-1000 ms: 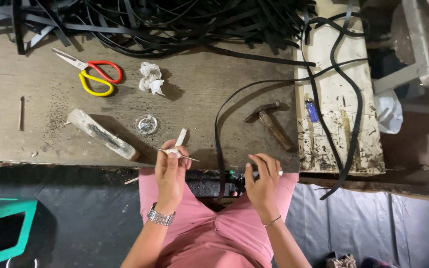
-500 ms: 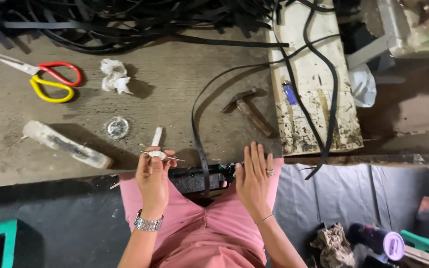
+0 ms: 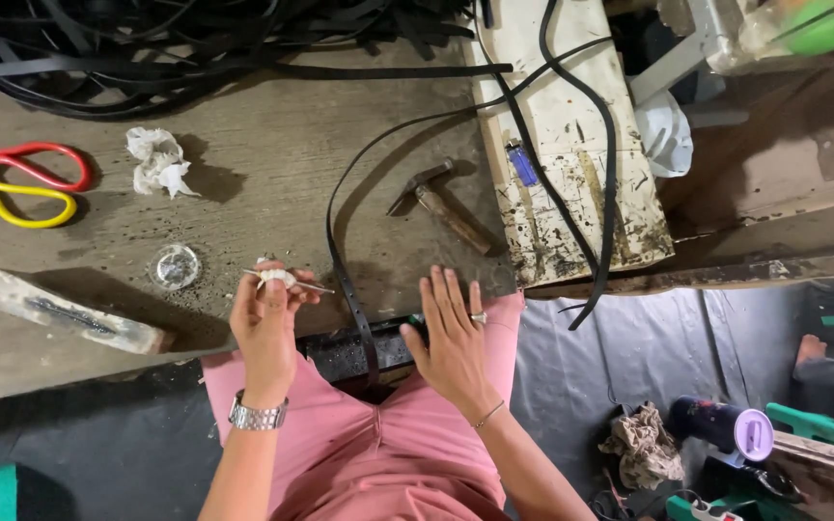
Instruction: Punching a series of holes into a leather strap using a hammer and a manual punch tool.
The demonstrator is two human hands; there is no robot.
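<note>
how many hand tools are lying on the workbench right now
2: red-and-yellow-handled scissors at the bench's left edge, and a wooden-handled hammer near the middle, beside the looping black strap. More may be hidden under the tangled black strap pile.

scissors [image 3: 26, 183] left | hammer [image 3: 446, 205] right (on bench [image 3: 272, 125])

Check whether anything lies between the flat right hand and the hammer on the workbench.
Nothing visible does. The right hand rests flat at the bench edge, and the hammer lies just beyond its fingertips on bare wood. The black strap curves past on the left, outside that path. The left hand pinches a small pale piece.
</note>
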